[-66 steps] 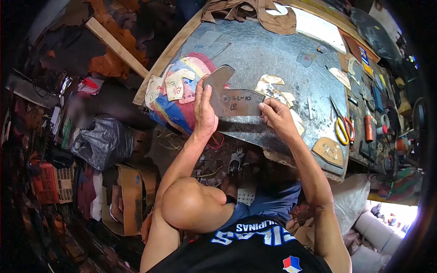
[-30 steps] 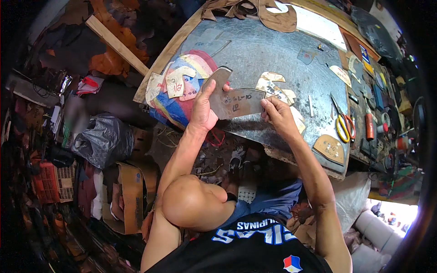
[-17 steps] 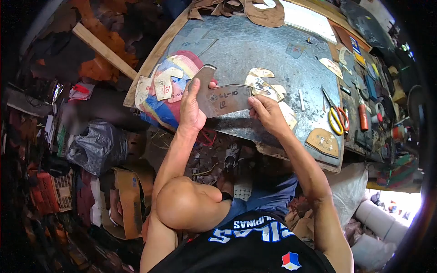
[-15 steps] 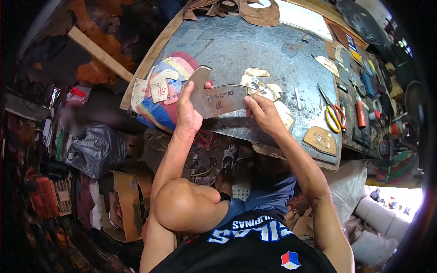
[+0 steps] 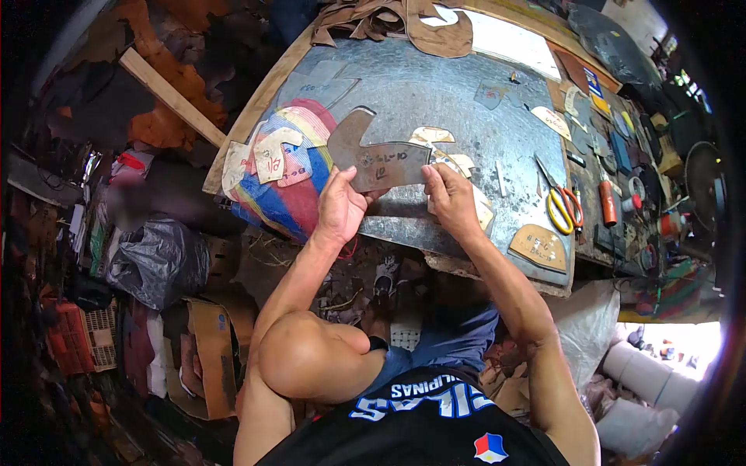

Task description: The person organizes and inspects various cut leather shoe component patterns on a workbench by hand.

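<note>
A flat brown pattern piece (image 5: 388, 161), marked with handwritten letters and "10", is held up above the front of the metal-topped table (image 5: 412, 78). My left hand (image 5: 343, 203) grips its lower left edge, thumb on the near face and fingers behind. At its right end my right hand (image 5: 451, 198) pinches the edge between thumb and fingers. Behind the piece lie pale paper patterns (image 5: 432, 135), partly covered by it. To its left, more marked patterns (image 5: 272, 155) rest on a striped colourful cloth (image 5: 299, 203).
Scissors (image 5: 561, 206) with yellow and orange handles and a tan pattern (image 5: 538, 247) lie at the table's right. Beyond them is a bench with tools and a red cylinder (image 5: 607, 203). Brown leather pieces (image 5: 439, 31) lie at the back. A wooden bar (image 5: 171, 97) juts out left.
My left hand has slid from the piece's upper left side down to its lower edge. The piece's left part now shows more fully.
</note>
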`<act>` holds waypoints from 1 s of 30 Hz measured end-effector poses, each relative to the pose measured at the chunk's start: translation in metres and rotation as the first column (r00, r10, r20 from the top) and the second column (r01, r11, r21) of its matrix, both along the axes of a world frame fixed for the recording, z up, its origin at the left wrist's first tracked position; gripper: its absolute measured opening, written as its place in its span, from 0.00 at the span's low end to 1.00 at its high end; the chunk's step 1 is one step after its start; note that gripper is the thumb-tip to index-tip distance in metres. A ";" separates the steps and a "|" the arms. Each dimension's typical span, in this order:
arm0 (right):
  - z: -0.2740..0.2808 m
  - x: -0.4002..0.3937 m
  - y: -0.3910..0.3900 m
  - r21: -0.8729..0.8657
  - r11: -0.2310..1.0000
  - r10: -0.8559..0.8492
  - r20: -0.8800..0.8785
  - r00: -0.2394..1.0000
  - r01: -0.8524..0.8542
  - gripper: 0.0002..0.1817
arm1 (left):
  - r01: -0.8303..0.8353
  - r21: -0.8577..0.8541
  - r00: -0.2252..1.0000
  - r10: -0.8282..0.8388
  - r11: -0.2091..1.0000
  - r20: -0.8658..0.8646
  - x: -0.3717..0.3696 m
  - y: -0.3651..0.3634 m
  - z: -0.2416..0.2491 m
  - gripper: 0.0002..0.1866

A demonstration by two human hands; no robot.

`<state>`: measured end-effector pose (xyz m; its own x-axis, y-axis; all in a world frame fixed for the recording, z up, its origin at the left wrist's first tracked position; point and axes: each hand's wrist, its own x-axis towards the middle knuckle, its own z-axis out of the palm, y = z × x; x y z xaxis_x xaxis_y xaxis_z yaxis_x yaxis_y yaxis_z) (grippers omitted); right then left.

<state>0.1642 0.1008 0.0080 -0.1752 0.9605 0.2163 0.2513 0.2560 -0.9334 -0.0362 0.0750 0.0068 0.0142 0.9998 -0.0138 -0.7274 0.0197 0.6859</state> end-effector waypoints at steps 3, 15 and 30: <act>-0.004 0.005 0.007 0.122 0.993 -0.032 0.188 0.982 0.009 0.17 | -0.043 -0.012 0.998 0.043 0.999 -0.052 0.001 -0.001 -0.004 0.19; 0.003 0.029 0.019 0.249 0.968 -0.212 0.844 0.493 -0.010 0.34 | -0.252 0.039 0.956 0.255 0.967 -0.141 -0.011 0.008 -0.027 0.17; -0.002 0.035 0.034 0.436 0.899 -0.304 0.540 0.785 0.048 0.20 | -0.249 0.026 0.966 0.250 0.968 -0.062 -0.008 0.007 -0.030 0.15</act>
